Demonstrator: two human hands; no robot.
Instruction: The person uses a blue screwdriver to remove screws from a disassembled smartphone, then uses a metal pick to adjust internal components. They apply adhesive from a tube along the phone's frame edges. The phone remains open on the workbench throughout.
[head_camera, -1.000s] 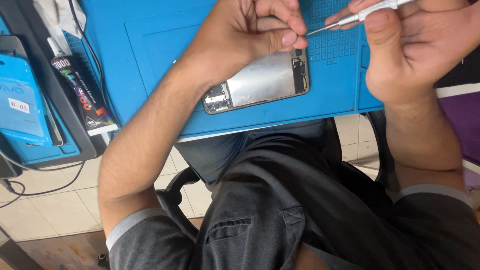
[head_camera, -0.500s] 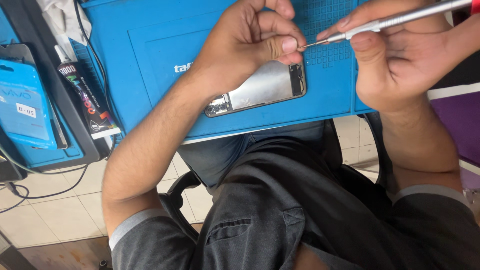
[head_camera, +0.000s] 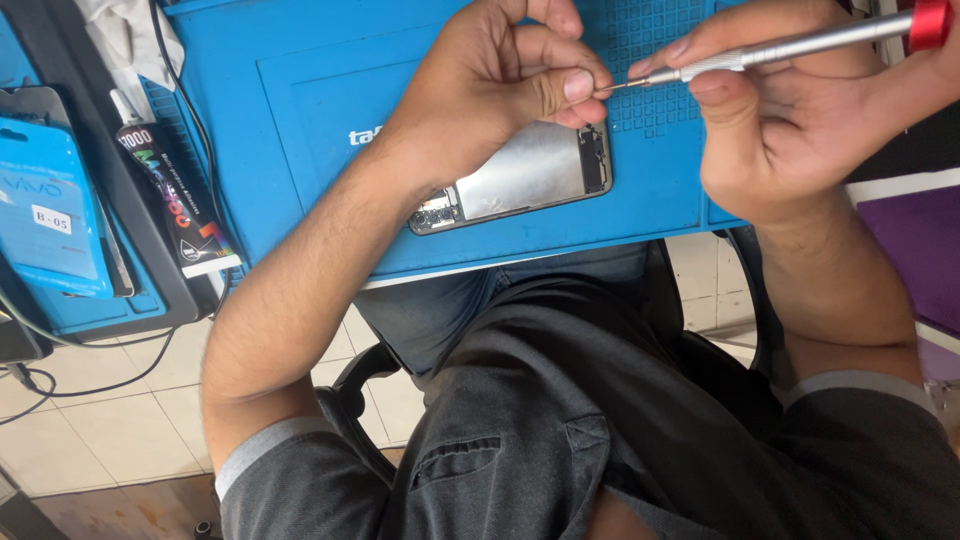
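The right hand (head_camera: 800, 130) grasps a silver screwdriver (head_camera: 770, 50) with a red cap, its tip meeting the left fingertips (head_camera: 570, 88). The left hand (head_camera: 500, 90) is curled, thumb and forefinger pinched at the tip; what they pinch cannot be seen. An opened phone (head_camera: 520, 178) lies on the blue mat (head_camera: 300, 120), just below the left hand.
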